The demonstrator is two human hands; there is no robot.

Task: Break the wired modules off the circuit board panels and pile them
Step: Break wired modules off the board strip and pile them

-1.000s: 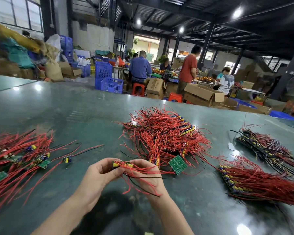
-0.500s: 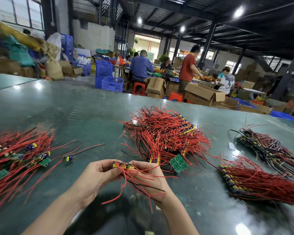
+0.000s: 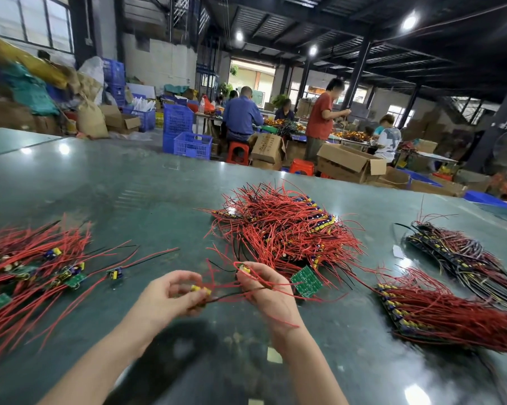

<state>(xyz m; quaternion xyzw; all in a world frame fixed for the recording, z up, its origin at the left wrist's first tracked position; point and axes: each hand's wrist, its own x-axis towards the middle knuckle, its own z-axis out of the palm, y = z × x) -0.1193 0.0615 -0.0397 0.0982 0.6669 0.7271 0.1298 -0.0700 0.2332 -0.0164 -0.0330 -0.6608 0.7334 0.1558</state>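
The left hand (image 3: 170,299) pinched a small wired module (image 3: 201,290) between thumb and fingertips, while the right hand (image 3: 265,290) pinched another piece (image 3: 243,268) of the strip just beside it, apparently so the two could be pulled apart at the joint, their red wires (image 3: 232,286) trailing between the grips. Both were held low over the near middle of the counter (image 3: 129,188), probably so each freed module could go straight to the loose pile (image 3: 33,264) at the left. The unbroken panels lay in a heap (image 3: 284,229) just beyond the hands, with more stacks (image 3: 439,314) at the right.
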